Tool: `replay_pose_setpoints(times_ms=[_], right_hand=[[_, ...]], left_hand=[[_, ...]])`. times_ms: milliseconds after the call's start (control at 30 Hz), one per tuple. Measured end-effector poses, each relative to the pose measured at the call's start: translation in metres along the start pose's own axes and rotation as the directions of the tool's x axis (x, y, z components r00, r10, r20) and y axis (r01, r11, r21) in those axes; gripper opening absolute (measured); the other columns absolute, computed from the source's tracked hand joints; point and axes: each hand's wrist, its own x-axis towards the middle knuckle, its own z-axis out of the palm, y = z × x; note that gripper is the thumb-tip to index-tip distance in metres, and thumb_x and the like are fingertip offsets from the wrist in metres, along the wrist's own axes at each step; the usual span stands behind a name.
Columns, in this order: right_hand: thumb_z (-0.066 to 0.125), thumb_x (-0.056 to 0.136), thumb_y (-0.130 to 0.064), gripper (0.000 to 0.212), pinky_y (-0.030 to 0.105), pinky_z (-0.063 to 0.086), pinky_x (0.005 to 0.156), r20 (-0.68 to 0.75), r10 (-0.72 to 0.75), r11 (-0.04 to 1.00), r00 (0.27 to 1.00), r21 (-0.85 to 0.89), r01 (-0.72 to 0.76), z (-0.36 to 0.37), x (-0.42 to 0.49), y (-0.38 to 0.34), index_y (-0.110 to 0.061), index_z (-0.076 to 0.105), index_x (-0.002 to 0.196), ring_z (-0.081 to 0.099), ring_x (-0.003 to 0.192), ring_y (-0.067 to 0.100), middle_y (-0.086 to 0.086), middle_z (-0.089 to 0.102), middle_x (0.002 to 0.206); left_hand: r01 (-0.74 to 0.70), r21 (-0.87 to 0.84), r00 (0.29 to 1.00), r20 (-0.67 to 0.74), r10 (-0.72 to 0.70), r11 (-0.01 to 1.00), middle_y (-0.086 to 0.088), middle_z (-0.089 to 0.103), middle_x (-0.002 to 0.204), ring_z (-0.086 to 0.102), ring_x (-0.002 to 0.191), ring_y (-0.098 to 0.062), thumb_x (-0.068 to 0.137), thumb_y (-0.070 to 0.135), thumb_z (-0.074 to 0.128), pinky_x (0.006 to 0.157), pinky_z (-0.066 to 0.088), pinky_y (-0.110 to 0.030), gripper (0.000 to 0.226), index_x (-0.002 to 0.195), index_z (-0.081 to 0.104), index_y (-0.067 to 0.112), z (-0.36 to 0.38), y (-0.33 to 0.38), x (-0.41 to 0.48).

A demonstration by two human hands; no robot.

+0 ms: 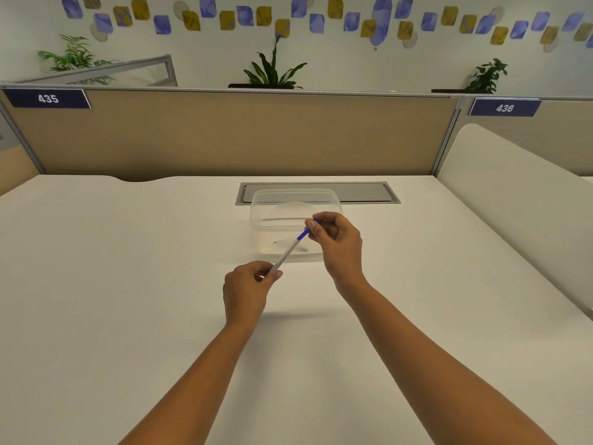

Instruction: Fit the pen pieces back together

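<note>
- Pen [289, 251] first: white barrel, blue cap, held up off the desk at a slant just below the middle of the frame, running from lower left up to upper right.
- Left hand [247, 292] pinches the lower end of the barrel between thumb and fingertips, the other fingers curled in.
- Right hand [337, 242] has its thumb and forefinger pinched on the blue cap [305, 233] at the upper end, remaining fingers curled under. Can't tell if the cap is seated all the way or partly off.
- Both forearms come in bare from the bottom edge of the frame.
- Clear plastic container [293, 216] sits on the desk right behind the pen, around centre frame. The right hand overlaps its right side in the view. There's a round see-through shape showing in it, and something small and dark near its bottom, too blurry to name.
- White desk [128, 284] fills the lower half of the picture.
- Grey cable hatch [362, 192] is set into the desk behind the container.
- Tan partition [240, 133] runs across the middle, with number plates "435" [48, 98] at upper left and "436" [504, 108] at upper right.
- Potted plants [272, 70] line up behind the partition, with blue and yellow wall shapes along the top edge.
</note>
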Motion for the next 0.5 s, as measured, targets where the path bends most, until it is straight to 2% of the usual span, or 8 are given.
replay_pose_setpoints(times_ms=[133, 433, 500], right_hand=[[0.061, 0.084, -0.008, 0.013, 0.025, 0.057, 0.08, 0.009, 0.007, 1.0, 1.0, -0.004, -0.007, 0.0002, -0.0009, 0.0005, -0.004, 0.062, 0.097, 0.066, 0.088, 0.023, 0.013, 0.068, 0.094], [0.056, 0.088, -0.011, 0.017, 0.02, 0.057, 0.074, -0.024, -0.01, 0.997, 1.0, -0.076, 0.008, -0.0027, -0.0019, 0.0039, -0.003, 0.063, 0.101, 0.067, 0.083, 0.021, 0.015, 0.069, 0.093], [0.056, 0.088, -0.009, 0.016, 0.02, 0.057, 0.074, -0.028, -0.006, 0.997, 1.0, -0.081, 0.004, -0.0044, -0.0012, 0.0042, -0.002, 0.064, 0.1, 0.067, 0.08, 0.02, 0.014, 0.069, 0.09]], left_hand=[[-0.018, 0.002, 1.0, -0.001, 0.018, 1.0, -0.01, 0.072, 0.079, 0.059, 0.068, -0.02, 0.076, 0.02, 0.071, 0.067, 0.045, -0.027, 0.016, 0.086, 0.071, 0.008, -0.0006, 0.0007, -0.0006], [-0.068, 0.008, 0.998, 0.009, 0.068, 0.998, -0.008, 0.068, 0.074, 0.059, 0.068, -0.023, 0.077, 0.017, 0.07, 0.07, 0.049, -0.031, 0.013, 0.085, 0.071, 0.006, -0.0022, 0.0018, -0.0019], [-0.087, 0.014, 0.996, -0.002, 0.087, 0.996, -0.006, 0.065, 0.07, 0.057, 0.066, -0.022, 0.076, 0.014, 0.07, 0.065, 0.047, -0.027, 0.012, 0.084, 0.071, 0.005, -0.0026, 0.0027, -0.0024]])
